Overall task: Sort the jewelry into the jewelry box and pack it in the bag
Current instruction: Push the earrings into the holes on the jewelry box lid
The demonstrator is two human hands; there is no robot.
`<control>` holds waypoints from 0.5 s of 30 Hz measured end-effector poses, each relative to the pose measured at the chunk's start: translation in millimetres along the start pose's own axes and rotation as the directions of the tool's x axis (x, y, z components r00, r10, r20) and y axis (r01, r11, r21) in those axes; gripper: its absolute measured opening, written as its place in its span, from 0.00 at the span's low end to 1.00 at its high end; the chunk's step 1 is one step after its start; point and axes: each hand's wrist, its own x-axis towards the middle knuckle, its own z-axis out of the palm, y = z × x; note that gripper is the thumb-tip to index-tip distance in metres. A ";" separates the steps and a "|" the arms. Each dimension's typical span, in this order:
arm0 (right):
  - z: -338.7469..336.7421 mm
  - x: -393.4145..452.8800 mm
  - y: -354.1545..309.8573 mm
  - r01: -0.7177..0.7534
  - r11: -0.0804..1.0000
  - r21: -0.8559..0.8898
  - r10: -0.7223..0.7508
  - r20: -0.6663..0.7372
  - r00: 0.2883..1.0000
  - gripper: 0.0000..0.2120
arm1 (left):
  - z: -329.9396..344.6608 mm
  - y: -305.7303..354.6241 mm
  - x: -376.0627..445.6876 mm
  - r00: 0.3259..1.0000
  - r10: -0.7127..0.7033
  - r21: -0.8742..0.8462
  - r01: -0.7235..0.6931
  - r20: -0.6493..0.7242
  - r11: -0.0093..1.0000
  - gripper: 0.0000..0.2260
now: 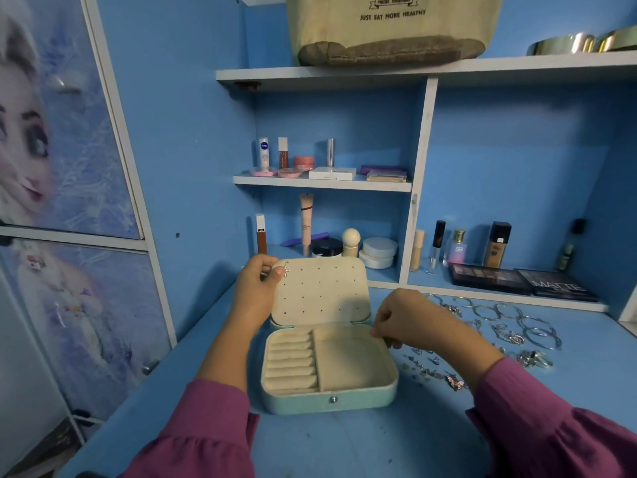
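Barely started. Teal rounded jewelry box [329,343] sat open mid-frame on blue table [344,443], compartments empty. Left hand [256,288] pinned small silver earring [285,269] to lid; right hand [406,320] curled, contents unclear. Loose silver jewelry [499,326] right; beige canvas bag [393,27] top shelf, unpacked.

bag [389,25] top cropped, small jewelry [427,367] — blurred, indistinct

Your pale-teal jewelry box [327,400] sits open on the blue surface [344,443], cream lid upright with one small earring [286,269] pinned at its top-left corner. Loose jewelry [499,332] lies spread to its right; the canvas bag [389,29] stands on the top shelf.
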 end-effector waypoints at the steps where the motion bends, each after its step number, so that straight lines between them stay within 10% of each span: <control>1: 2.1 3.1 -1.3 -0.003 1.000 0.012 0.003 -0.035 0.999 0.10 | -0.6 2.2 -0.2 0.999 0.030 -0.003 -0.030 -0.019 1.000 0.02; 15: 27.0 27.4 8.2 -0.001 0.989 0.147 0.048 -0.315 0.948 0.14 | -17.4 18.7 -9.2 0.990 0.144 -0.087 -0.143 0.006 0.986 0.06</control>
